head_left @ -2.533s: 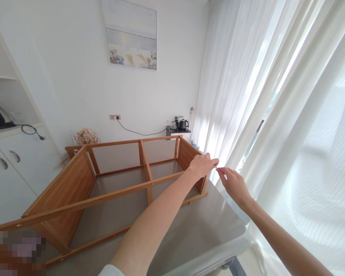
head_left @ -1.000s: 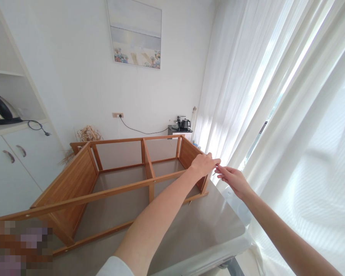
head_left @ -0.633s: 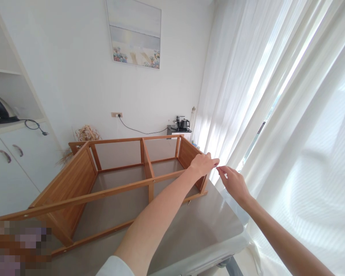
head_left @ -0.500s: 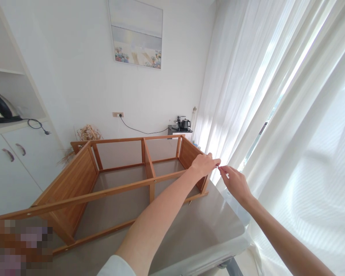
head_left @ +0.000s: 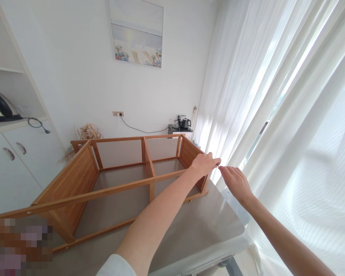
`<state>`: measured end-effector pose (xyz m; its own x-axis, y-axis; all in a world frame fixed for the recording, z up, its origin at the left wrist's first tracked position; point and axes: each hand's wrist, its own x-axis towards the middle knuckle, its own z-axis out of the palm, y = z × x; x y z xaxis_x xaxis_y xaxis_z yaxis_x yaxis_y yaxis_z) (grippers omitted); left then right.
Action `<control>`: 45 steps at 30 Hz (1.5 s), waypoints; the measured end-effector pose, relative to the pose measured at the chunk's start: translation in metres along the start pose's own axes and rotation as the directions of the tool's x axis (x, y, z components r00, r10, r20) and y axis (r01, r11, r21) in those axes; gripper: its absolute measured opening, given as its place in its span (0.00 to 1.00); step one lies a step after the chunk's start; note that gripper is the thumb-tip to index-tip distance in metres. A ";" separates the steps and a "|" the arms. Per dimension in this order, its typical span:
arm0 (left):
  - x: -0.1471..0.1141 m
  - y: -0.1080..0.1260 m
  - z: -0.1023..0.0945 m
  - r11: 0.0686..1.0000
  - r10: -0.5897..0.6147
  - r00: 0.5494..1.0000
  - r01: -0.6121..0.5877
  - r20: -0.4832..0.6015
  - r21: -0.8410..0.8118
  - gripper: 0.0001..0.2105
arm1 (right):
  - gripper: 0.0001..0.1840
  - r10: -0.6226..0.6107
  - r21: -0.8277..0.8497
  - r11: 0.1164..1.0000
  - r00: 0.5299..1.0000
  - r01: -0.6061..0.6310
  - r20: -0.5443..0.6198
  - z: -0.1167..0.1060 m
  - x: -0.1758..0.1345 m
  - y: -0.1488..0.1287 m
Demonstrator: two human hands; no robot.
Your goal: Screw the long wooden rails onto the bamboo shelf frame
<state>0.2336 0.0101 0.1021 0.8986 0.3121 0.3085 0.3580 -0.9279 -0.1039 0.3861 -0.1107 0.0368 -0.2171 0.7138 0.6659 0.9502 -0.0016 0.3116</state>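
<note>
A wooden shelf frame (head_left: 123, 186) lies on its side across the grey table (head_left: 212, 218). My left hand (head_left: 204, 165) is closed around the frame's far right corner, and hides that corner. Beside it, my right hand (head_left: 235, 182) pinches a thin dark rod (head_left: 217, 166) between thumb and fingers. Only a short piece of the rod shows, running toward my left fingertips, so its exact kind cannot be made out. A small metal pin or bolt (head_left: 190, 202) shows at the lower rail, below my left wrist.
White curtains (head_left: 290, 126) hang close to my right arm. A cabinet (head_left: 11, 165) with a kettle (head_left: 1, 107) stands at left. Dried plants (head_left: 89, 131) and a small stand with a coffee maker (head_left: 181, 122) are behind the frame. A blurred patch (head_left: 20, 245) covers the lower left.
My right hand has turned slightly, with its fingers folded closer together around the rod. My left hand and the frame stay in place.
</note>
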 end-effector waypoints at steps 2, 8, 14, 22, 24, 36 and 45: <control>0.000 0.000 0.000 1.000 0.001 1.000 -0.001 0.005 0.002 0.12 | 0.12 -0.003 -0.003 1.000 1.000 0.003 -0.014 0.000 0.000 0.000; 0.000 0.000 0.000 1.000 -0.004 1.000 0.004 0.010 0.012 0.12 | 0.13 -0.004 0.017 1.000 1.000 0.003 0.017 -0.004 0.005 0.001; 0.001 0.000 0.001 1.000 -0.004 1.000 0.004 0.007 0.008 0.13 | 0.15 0.252 0.295 0.918 0.964 -0.266 0.083 -0.005 0.010 -0.005; 0.001 0.000 0.002 1.000 -0.019 1.000 0.019 0.008 -0.001 0.12 | 0.16 0.521 0.707 -0.043 0.588 -0.706 0.619 -0.006 0.022 -0.010; 0.001 0.000 0.003 1.000 -0.020 1.000 0.020 0.002 -0.002 0.12 | 0.12 0.446 0.657 -0.353 0.497 -0.666 0.744 -0.003 0.024 -0.008; 0.001 0.000 0.002 1.000 -0.018 1.000 0.018 -0.003 0.002 0.12 | 0.19 0.586 0.664 0.248 0.655 -0.705 0.477 -0.017 0.015 -0.017; 0.000 0.000 0.001 1.000 -0.017 1.000 0.017 0.014 -0.009 0.12 | 0.19 0.317 0.266 0.907 0.945 -0.328 0.085 0.000 0.004 -0.008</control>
<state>0.2340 0.0107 0.1017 0.8958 0.3305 0.2972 0.3708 -0.9244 -0.0897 0.3776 -0.1076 0.0366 0.1149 0.7333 0.6701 0.9920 -0.0494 -0.1159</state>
